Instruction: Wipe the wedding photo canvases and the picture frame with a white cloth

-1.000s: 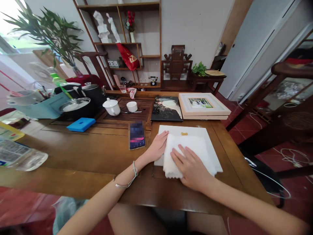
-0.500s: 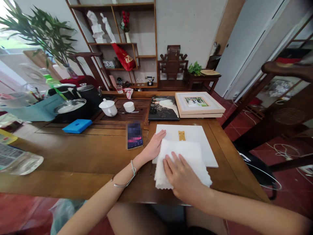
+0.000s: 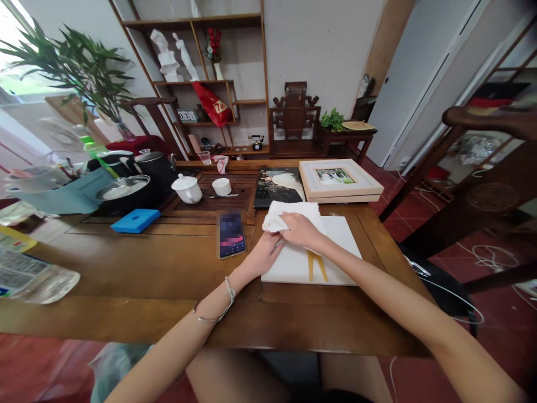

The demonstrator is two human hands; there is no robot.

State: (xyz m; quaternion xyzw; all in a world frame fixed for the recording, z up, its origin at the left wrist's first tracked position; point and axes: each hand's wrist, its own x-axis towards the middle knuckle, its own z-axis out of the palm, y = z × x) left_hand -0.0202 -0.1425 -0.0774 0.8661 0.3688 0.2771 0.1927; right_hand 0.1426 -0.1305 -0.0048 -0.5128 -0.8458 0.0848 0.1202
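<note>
head: one cloth [image 3: 302, 209] in right hand [image 3: 298, 229], one board [image 3: 289, 266] beneath.

Pale wall [image 3: 319, 45], wooden shelves [image 3: 250, 102], red tiled floor [image 3: 392, 182].

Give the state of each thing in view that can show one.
White cloth: partly bunched, right hand on it
White rectangular board: flat, partly covered by the cloth
Dark rectangular smartphone: lit up
White porcelain pot: lidded
Round black pan: lidded
Black kettle: lidded
Small white cup: upright
Blue rectangular block: lying flat

white glare from the window [image 3: 9, 27]
</note>
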